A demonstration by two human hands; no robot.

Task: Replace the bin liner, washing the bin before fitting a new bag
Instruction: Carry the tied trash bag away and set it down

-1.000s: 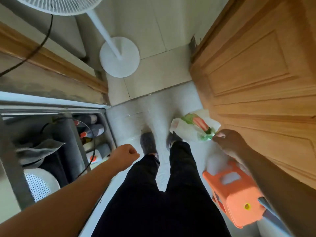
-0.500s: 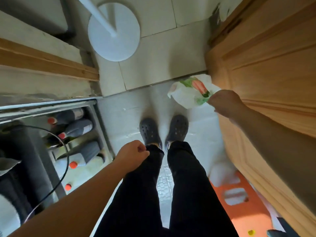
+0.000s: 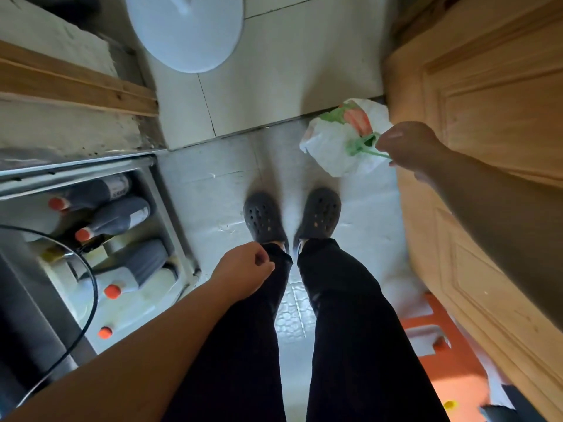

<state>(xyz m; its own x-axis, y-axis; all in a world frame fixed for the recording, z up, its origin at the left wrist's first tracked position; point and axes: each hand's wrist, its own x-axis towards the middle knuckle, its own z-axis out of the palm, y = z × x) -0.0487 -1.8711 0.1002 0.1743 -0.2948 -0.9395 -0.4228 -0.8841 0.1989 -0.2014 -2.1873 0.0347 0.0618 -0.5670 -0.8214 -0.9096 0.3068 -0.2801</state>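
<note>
A white plastic bag (image 3: 332, 147) with green and orange print hangs just above the floor tiles, close to the wooden door. My right hand (image 3: 409, 147) grips its green handles at the bag's right side. My left hand (image 3: 243, 269) hangs in front of my left leg with its fingers curled and holds nothing. No bin is in view.
A wooden door (image 3: 487, 123) fills the right side. An orange plastic stool (image 3: 438, 354) stands at the lower right. On the left a low shelf holds several bottles (image 3: 118, 217) with orange caps. A white round fan base (image 3: 185, 28) stands on the tiles ahead.
I have stepped forward. The bag and my right hand stay by the door while the stool has slid back to the lower right. The bottles on the shelf have come fully into view.
</note>
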